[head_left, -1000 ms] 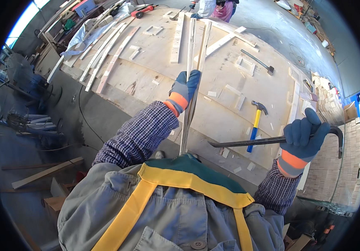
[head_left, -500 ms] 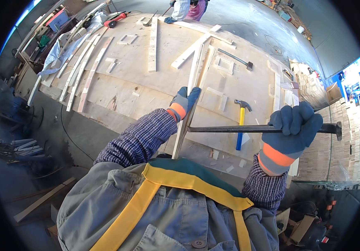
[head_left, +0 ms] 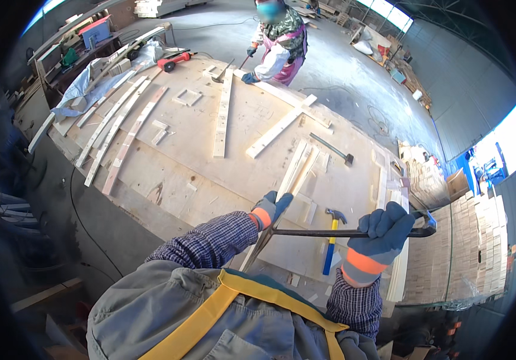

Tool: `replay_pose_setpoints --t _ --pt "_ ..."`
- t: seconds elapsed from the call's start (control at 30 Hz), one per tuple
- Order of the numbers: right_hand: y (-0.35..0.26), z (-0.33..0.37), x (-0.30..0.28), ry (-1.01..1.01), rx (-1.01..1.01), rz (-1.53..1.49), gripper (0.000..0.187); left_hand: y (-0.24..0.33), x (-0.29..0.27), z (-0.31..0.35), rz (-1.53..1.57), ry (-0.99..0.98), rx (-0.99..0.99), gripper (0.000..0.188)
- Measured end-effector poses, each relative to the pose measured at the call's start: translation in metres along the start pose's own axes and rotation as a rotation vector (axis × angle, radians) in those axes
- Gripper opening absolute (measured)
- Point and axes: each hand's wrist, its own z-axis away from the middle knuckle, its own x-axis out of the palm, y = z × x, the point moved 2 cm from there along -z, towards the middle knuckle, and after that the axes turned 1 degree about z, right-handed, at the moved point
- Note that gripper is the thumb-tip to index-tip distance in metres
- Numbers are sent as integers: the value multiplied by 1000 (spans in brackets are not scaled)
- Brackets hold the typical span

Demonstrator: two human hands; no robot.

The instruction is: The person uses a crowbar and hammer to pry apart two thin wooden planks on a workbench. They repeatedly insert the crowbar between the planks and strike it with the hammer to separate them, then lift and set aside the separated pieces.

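Observation:
My right hand (head_left: 384,231), in a dark blue glove with an orange band, is closed around a black crowbar (head_left: 312,233). The bar lies almost level, its hooked end out to the right. Its other end meets a pair of long wooden strips (head_left: 299,165) just below my left hand (head_left: 271,210). That gloved hand is wrapped round the strips. They run from my waist out over the table, spreading slightly apart at the far end. A claw hammer (head_left: 332,243) with a yellow and blue handle lies under the crowbar.
The broad wooden table (head_left: 180,156) bears loose strips (head_left: 117,129), crossed boards (head_left: 282,127), a small wood frame (head_left: 187,97), another hammer (head_left: 331,148) and a red power tool (head_left: 174,61). Across it stands a person (head_left: 282,45) holding a board. Stacked wood (head_left: 474,252) stands to the right.
The view has tilted up, so the table and my hands appear lower and more of the other person shows. Both hands keep their holds on the strips and the crowbar.

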Motion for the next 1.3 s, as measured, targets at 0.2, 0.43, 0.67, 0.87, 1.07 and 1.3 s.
replay_pose_setpoints --t 0.2,0.43,0.67,0.87,1.07,1.3 --pt "12 -11 -14 128 19 -7 29 2 7 -15 -35 -33 -31 74" --pt "27 -27 -16 113 69 -62 31 -10 2 -34 -26 97 -84 91" --pt "42 -35 -4 -7 97 -147 30 -35 -5 -53 -32 174 -71 71" --pt "50 -39 1 -67 97 -162 30 -33 -11 -51 2 81 -104 80" --pt "45 -39 -13 -222 149 -321 22 -45 -8 -55 56 228 -67 68" --pt "82 -25 -86 -172 283 -267 29 -57 -16 -64 144 162 -15 59"
